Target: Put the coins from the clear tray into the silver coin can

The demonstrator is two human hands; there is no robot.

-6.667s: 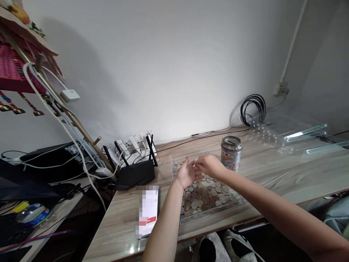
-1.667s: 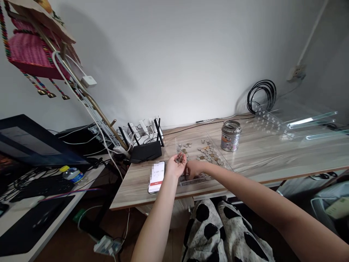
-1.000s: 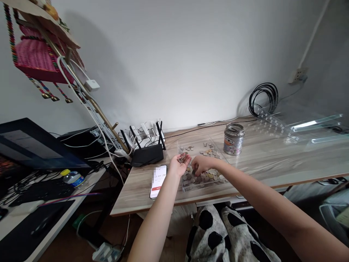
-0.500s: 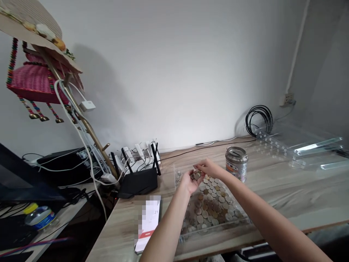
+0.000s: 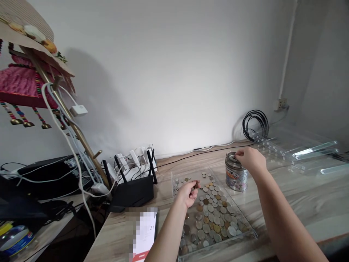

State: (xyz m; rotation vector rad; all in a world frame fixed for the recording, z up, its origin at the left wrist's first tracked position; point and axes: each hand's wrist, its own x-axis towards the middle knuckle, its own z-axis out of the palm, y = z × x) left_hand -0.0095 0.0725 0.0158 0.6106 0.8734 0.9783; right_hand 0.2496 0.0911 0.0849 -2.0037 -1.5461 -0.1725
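Note:
My left hand (image 5: pixel 188 193) is closed around a few coins (image 5: pixel 196 184), whose edges show between thumb and fingers. It hovers above a clear shallow tray (image 5: pixel 188 207) strewn with several silver and brass-coloured coins (image 5: pixel 216 220). To the right of the tray stands an upright round metal tin (image 5: pixel 236 177) with printed sides and a lid. At the top of this tin, my right hand (image 5: pixel 251 160) has its fingertips pinched together over the lid. Whatever is between those fingertips is hidden.
A phone (image 5: pixel 144 233) lies left of the tray, below a black router (image 5: pixel 132 193). Black coiled cable (image 5: pixel 255 125) leans on the wall. Clear plastic pieces (image 5: pixel 313 151) lie at the right. A stand (image 5: pixel 81 134) draped with cables rises at the left.
My right hand has moved right, from my left hand to the top of the tin. My left hand has turned and closed over its coins. The view has shifted slightly.

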